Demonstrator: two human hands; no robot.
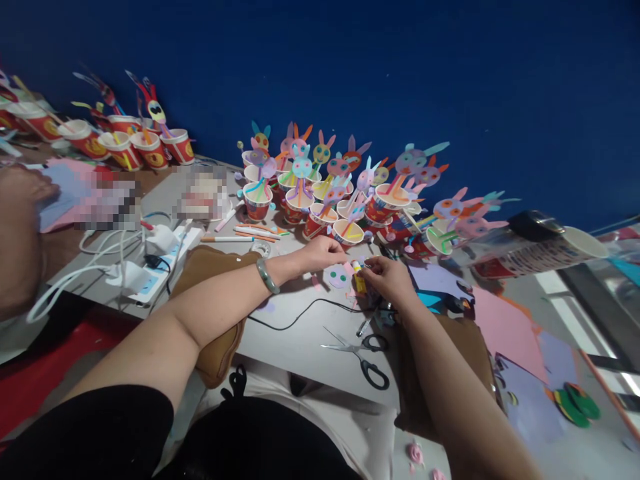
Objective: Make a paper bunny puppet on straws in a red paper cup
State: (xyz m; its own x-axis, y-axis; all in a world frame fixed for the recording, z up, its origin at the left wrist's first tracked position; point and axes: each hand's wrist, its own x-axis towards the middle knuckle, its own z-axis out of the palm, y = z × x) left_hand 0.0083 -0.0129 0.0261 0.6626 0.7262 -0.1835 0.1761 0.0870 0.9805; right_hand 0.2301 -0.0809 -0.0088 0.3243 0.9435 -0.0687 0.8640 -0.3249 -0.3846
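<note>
My left hand [323, 255], with a bangle at the wrist, is over the middle of the table. Its thumb and fingers are pinched together, and anything between them is too small to make out. Just below it lies a pale pink paper animal face [338, 276] with green eyes. My right hand [391, 279] is closed at the fingertips beside a small yellow tube or bottle [359, 283]; what the fingers hold is not clear. Nearer to me lie open scissors [356, 348] with black handles. A black cable [305, 308] runs between the scissors and the paper face.
Paper cups [320, 220] with rabbit-faced figures crowd the back. More cups [150, 150] stand at far left, near another person's hand [27, 187]. A power strip [170, 263], a brown pad [213, 267], markers [257, 232], coloured paper [507, 327] and stacked cups [545, 253] surround the work area.
</note>
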